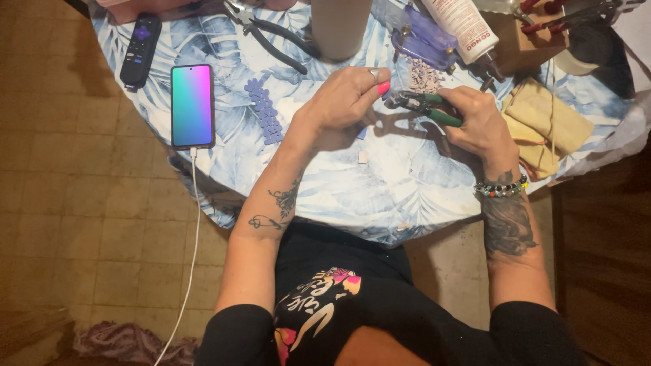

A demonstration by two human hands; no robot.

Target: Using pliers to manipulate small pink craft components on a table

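Right hand [479, 120] gripping green-handled pliers [427, 106], left hand [346, 98] pinching at their tip

Green-handled pliers [434, 108], blue leaf-patterned tablecloth [407, 183] (white ground), yellow cloth [542, 125].

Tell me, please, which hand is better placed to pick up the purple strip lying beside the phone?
The left hand, probably. It lies nearer the purple strip, and only its fingertips pinch something small. The right hand is further away and has its grip full with the green-handled pliers.

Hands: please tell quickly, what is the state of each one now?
Left hand: closed, fingers pinched near the pliers' tip; what it pinches cannot be told.
Right hand: closed, holding green-handled pliers.
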